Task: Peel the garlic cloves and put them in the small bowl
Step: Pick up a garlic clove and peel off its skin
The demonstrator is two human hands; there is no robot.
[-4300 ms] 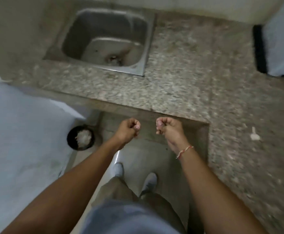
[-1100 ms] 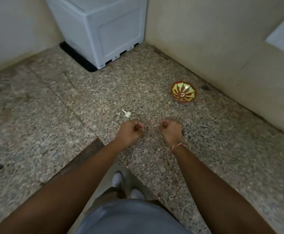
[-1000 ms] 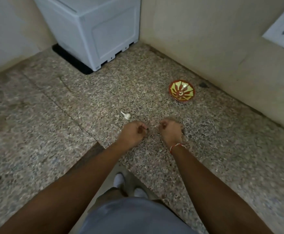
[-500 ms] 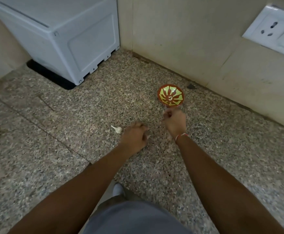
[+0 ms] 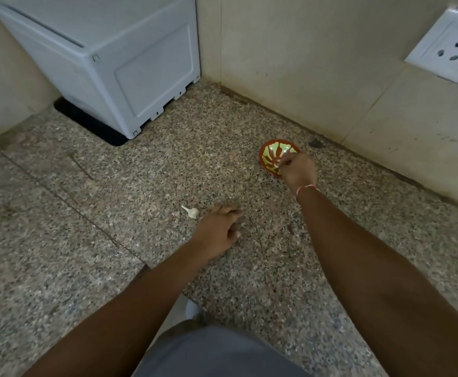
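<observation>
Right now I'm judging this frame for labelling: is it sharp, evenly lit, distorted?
Head view: dim, soft light, no glare; countertop speckle and garlic clove fairly sharp; right hand at the small bowl slightly soft; wide-angle bends the wall edges.

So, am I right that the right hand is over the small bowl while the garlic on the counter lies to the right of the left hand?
Not quite: the head view shows the garlic lying left of the left hand. The right hand is indeed over the small bowl.
</observation>
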